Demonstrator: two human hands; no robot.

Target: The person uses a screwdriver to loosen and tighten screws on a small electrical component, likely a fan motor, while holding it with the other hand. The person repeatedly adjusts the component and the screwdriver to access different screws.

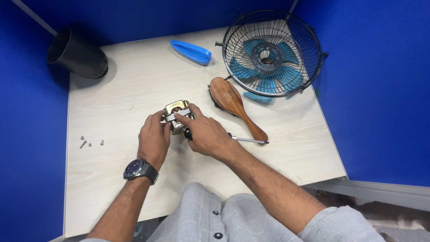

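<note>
Both hands meet over a small metal fan motor with a brass-coloured casing (176,114), near the middle of the pale wooden table (112,103); the left hand (153,140), a dark wristwatch (139,169) at its wrist, grips the motor's left side with curled fingers; the right hand (204,133) pinches its top with thumb and forefinger, and seems also to keep a screwdriver with a slim steel shaft (248,140) under the palm, though the handle is mostly hidden; just beyond lies a brown wooden brush (233,104); behind it a black wire fan cage with blue blades (271,53); four small loose screws (91,143) rest well to the left.
</note>
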